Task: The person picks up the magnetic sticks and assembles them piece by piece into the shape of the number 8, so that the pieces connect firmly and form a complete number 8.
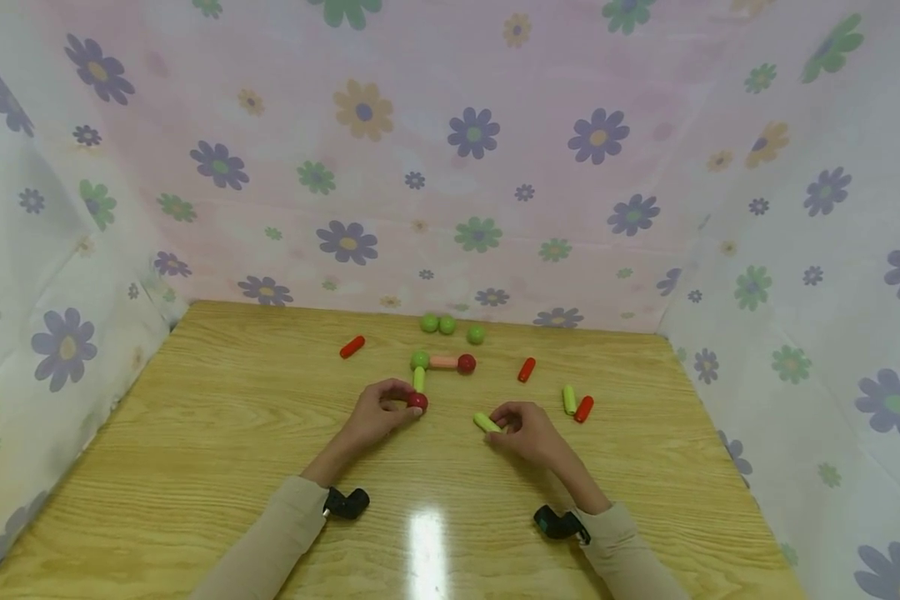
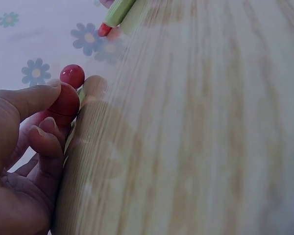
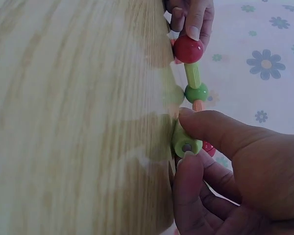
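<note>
My left hand (image 1: 375, 414) pinches a red ball (image 1: 417, 402) between thumb and fingers. That ball sits at the near end of a light green rod (image 1: 419, 380), whose far end meets a green ball (image 1: 420, 360). From the green ball a salmon-coloured rod (image 1: 443, 362) runs right to another red ball (image 1: 467, 363). To the right, my right hand (image 1: 527, 431) pinches a loose light green rod (image 1: 486, 422) low over the table. In the right wrist view, this rod (image 3: 187, 146) shows a round grey spot in its near end.
Three green balls (image 1: 447, 325) lie near the table's back edge. A red rod (image 1: 352, 347) is at back left, another red rod (image 1: 527, 369) right of the joined pieces. Farther right, a light green rod (image 1: 569, 399) lies beside a red rod (image 1: 584, 408). Flowered cloth (image 1: 420, 192) hangs behind.
</note>
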A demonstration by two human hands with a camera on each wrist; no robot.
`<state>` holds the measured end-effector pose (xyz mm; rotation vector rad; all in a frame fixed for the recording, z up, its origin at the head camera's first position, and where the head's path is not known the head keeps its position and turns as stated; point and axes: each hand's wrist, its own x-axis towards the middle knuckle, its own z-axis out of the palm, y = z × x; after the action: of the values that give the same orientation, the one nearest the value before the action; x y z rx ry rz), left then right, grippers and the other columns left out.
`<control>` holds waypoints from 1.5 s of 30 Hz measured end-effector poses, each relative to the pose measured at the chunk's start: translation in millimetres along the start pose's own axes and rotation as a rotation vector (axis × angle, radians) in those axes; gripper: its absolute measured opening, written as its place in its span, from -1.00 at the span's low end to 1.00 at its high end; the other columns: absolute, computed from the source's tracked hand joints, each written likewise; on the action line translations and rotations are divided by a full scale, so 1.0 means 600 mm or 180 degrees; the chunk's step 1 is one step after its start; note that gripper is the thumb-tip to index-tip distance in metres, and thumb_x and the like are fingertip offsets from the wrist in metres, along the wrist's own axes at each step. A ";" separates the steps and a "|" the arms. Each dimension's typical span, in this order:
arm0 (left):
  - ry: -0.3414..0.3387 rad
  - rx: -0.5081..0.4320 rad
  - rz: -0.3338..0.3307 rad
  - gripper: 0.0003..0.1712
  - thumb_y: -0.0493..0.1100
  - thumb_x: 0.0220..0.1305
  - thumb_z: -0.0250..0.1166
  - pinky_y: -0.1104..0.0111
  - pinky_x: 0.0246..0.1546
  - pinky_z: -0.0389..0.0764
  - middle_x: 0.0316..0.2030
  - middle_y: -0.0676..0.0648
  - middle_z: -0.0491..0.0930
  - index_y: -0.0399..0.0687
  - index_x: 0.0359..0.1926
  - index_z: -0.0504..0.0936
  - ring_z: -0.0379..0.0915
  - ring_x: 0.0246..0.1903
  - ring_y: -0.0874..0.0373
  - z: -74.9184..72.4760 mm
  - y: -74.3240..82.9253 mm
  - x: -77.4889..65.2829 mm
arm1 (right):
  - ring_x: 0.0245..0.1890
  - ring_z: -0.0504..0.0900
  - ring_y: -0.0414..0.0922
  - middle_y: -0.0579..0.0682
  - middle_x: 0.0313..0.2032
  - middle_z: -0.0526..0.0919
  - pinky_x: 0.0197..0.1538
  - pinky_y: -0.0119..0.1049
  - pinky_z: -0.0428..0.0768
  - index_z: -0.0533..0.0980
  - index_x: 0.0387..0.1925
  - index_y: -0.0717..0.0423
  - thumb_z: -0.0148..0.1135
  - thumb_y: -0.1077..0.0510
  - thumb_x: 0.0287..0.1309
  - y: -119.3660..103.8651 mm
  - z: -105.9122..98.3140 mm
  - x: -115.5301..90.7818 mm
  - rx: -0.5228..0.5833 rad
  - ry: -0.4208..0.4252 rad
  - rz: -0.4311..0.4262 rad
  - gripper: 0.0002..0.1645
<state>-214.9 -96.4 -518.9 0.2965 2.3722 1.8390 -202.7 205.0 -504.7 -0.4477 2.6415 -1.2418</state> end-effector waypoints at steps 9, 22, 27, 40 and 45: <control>-0.0071 -0.0036 0.0062 -0.64 -0.31 0.29 0.41 0.44 -0.38 0.47 -0.02 -0.34 0.64 -0.35 0.06 0.59 0.45 -0.37 0.09 -0.004 0.007 -0.007 | -0.37 0.54 -0.21 0.01 -0.30 0.67 -0.30 -0.40 0.51 0.65 -0.15 0.24 0.45 0.12 0.22 0.003 -0.002 0.003 -0.0072 -0.0117 -0.0133 -0.72; -0.0057 0.0018 -0.0008 -0.63 -0.15 0.28 0.46 0.40 -0.35 0.49 -0.01 -0.16 0.66 -0.14 0.05 0.62 0.46 -0.38 0.17 -0.006 -0.020 -0.001 | -0.48 0.50 -0.19 0.08 -0.29 0.67 -0.47 -0.36 0.47 0.52 0.09 0.33 0.04 0.11 0.55 0.005 -0.002 0.003 0.0125 -0.0088 -0.0014 -0.64; 0.0000 0.0070 -0.0012 -0.67 -0.15 0.29 0.46 0.40 -0.34 0.49 -0.03 -0.09 0.66 -0.08 0.03 0.64 0.47 -0.38 0.17 -0.004 -0.020 0.001 | -0.45 0.49 -0.19 0.08 -0.28 0.67 -0.42 -0.37 0.45 0.52 0.10 0.32 0.09 0.13 0.52 -0.005 0.002 0.004 0.0112 -0.0028 -0.0023 -0.66; -0.0023 -0.0022 0.0130 -0.61 -0.20 0.29 0.45 0.45 -0.47 0.42 0.00 -0.24 0.66 -0.22 0.09 0.61 0.40 -0.46 0.17 0.000 -0.018 0.003 | -0.35 0.56 -0.21 0.10 -0.25 0.70 -0.30 -0.40 0.51 0.63 0.04 0.27 0.27 0.16 0.39 -0.029 0.056 0.031 0.0527 0.0139 0.0037 -0.69; -0.0007 -0.0046 0.0132 -0.60 -0.23 0.30 0.44 0.45 -0.52 0.38 0.01 -0.27 0.65 -0.25 0.11 0.59 0.38 -0.48 0.17 0.002 -0.019 0.003 | -0.40 0.54 -0.22 0.07 -0.29 0.70 -0.35 -0.40 0.49 0.64 0.01 0.25 0.33 0.15 0.34 -0.033 0.073 0.041 0.0721 0.0256 0.0113 -0.70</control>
<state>-217.5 -97.8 -530.0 0.3485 2.3678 1.8718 -209.2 153.1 -517.8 -0.3186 2.5184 -1.5552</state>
